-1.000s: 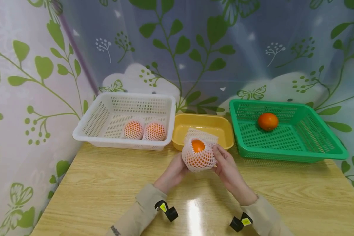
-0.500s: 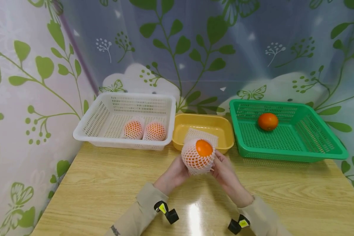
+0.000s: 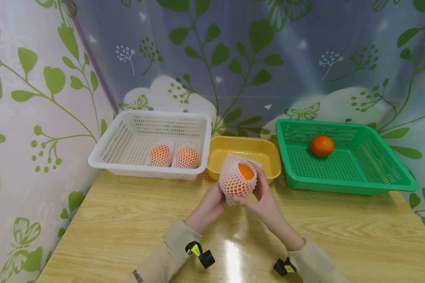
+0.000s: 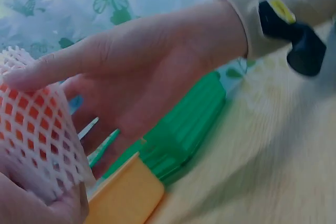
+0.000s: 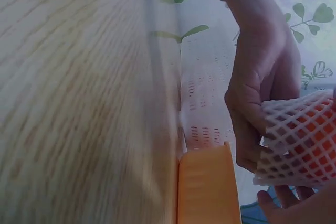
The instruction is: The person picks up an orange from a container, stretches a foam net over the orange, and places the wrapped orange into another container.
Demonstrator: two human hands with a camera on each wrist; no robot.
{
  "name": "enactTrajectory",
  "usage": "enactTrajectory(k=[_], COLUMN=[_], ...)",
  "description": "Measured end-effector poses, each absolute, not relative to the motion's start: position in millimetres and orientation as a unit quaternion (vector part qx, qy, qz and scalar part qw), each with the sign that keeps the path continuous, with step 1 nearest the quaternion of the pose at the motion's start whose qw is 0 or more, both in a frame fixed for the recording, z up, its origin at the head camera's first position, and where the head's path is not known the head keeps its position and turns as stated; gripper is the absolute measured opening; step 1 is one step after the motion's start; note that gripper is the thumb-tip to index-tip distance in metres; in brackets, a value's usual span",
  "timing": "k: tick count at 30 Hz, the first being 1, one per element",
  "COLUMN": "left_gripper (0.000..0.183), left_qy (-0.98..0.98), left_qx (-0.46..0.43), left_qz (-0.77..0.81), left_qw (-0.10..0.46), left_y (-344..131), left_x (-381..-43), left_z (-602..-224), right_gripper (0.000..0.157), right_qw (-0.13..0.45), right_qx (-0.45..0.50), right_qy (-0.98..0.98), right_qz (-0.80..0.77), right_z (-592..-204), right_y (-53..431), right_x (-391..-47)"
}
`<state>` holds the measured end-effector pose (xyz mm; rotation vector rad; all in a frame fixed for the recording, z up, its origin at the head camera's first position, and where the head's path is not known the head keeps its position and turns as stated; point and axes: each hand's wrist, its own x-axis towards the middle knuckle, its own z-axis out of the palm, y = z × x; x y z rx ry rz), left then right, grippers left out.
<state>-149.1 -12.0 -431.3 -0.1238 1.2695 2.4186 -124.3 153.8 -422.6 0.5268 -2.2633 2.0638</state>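
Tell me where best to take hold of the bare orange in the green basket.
Probably from above, fingers round the widest part of the bare orange: it is round, lies alone on the floor of the green basket, and the walls block low side approaches.

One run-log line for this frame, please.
both hands: left hand and right hand hold netted orange above table | white basket: two netted oranges | green basket: one bare orange

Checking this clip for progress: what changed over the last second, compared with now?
The netted orange rose slightly toward the yellow tray, and its bare patch turned from the top toward the right. The right hand shifted its grip, its fingers now wrapping up around the orange's right side; the left hand kept hold of the net's lower left. The two netted oranges in the white basket and the bare orange in the green basket stayed put.
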Motion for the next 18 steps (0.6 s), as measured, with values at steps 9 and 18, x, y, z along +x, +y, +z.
enactTrajectory(k=[9,18], left_gripper=[0.050,0.073], left_qy=[0.621,0.669], left_qx=[0.055,0.187], left_qz=[0.775,0.712], left_qw=[0.102,0.103], left_y=[-20,-18], left_x=[-152,-148], left_z=[-413,-411], right_gripper=[0.069,0.074], right_qw=[0.008,-0.009], right_qx=[0.111,0.127], right_qy=[-0.725,-0.773], right_qz=[0.680,0.621], right_z=[-413,-418], right_y=[161,165], right_x=[-124,-127])
